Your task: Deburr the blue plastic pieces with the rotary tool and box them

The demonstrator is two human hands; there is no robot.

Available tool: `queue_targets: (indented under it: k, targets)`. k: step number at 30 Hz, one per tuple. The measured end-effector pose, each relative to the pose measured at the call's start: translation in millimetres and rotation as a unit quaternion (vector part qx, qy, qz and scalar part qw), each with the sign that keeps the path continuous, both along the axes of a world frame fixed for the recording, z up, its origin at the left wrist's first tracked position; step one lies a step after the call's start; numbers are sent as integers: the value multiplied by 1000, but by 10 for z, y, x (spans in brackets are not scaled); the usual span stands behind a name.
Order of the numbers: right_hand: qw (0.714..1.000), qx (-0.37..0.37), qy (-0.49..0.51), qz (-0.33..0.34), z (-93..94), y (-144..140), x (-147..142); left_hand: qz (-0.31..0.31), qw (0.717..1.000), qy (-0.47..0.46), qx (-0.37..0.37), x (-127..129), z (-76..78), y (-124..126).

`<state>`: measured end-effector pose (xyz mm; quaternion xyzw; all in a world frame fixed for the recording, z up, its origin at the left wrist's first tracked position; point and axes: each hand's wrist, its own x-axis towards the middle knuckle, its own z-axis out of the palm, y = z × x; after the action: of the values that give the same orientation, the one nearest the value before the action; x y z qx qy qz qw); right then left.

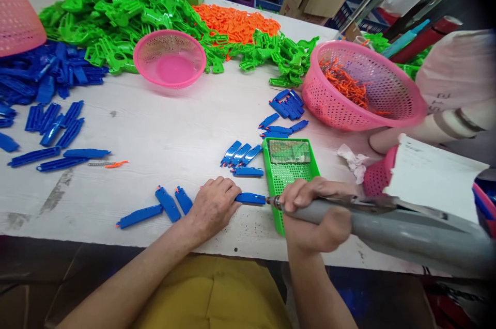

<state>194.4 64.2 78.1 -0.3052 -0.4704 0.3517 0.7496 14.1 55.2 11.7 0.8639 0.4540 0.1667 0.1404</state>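
My left hand (215, 202) is closed over one end of a blue plastic part (251, 198), pressing it on the white table. Wrapped round a grey power screwdriver (372, 220), my right hand (315, 210) keeps the tool's tip against the right end of that part. A green perforated tray (273, 184) lies beneath the tip and stretches away behind it. Left of my left hand lie a few blue parts (168, 204) with orange tips. More blue parts (241, 154) sit in a row beside the tray.
Green plastic frames (127, 3) and orange pieces (236, 24) are heaped at the back. Pink baskets (364, 112) stand right and centre; the right one holds thin orange pieces (344, 83). Blue parts (42, 71) pile up at left, near a spring (101, 163). White card (434, 179) stands at right.
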Motion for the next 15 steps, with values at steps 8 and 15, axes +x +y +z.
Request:
queue_targets:
  k: [8,15]
  targets:
    - [999,-14,-5,42,-146,24,-284,3,999,28,-37,27,46,-4]
    - [999,-27,7,34,-200,59,-341,3,998,37,-42,31,57,-1]
